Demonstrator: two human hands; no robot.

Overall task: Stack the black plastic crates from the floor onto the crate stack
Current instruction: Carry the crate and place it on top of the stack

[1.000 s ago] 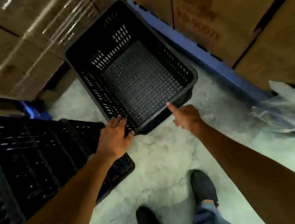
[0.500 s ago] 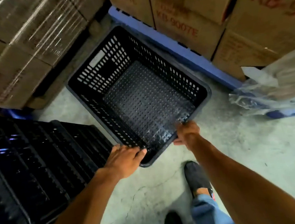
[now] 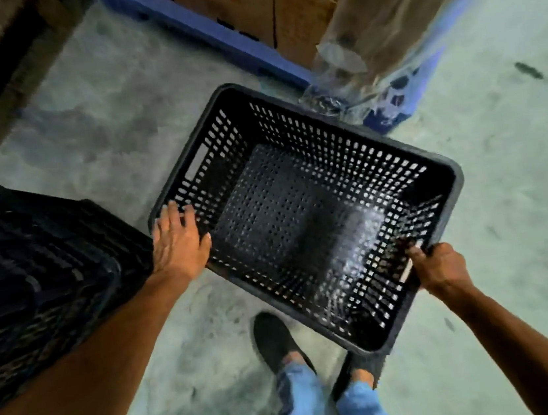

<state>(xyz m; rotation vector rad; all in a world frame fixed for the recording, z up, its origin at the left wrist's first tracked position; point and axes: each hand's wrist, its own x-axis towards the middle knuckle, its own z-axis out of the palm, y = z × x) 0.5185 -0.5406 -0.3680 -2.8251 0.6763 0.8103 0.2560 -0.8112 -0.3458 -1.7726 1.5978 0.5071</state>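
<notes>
- While we hold the black crate point(image 3: 302, 224) over the floor point(image 3: 91, 133), our right hand point(image 3: 440, 268) grips its handle slot tight.
- Our left hand point(image 3: 178, 243) lies open on its corner, beside the crate stack point(image 3: 31, 268).

Black crate point(image 3: 302, 224) with perforated grid walls; grey mottled floor point(image 3: 87, 102); blue pallet point(image 3: 209, 32); brown cartons point(image 3: 240, 1); light-blue jeans point(image 3: 356, 407); black shoes point(image 3: 275, 341).

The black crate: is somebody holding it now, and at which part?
Yes. The right hand grips the black crate at its end-wall handle slot; the left hand lies open on the rim at the opposite corner.
</notes>
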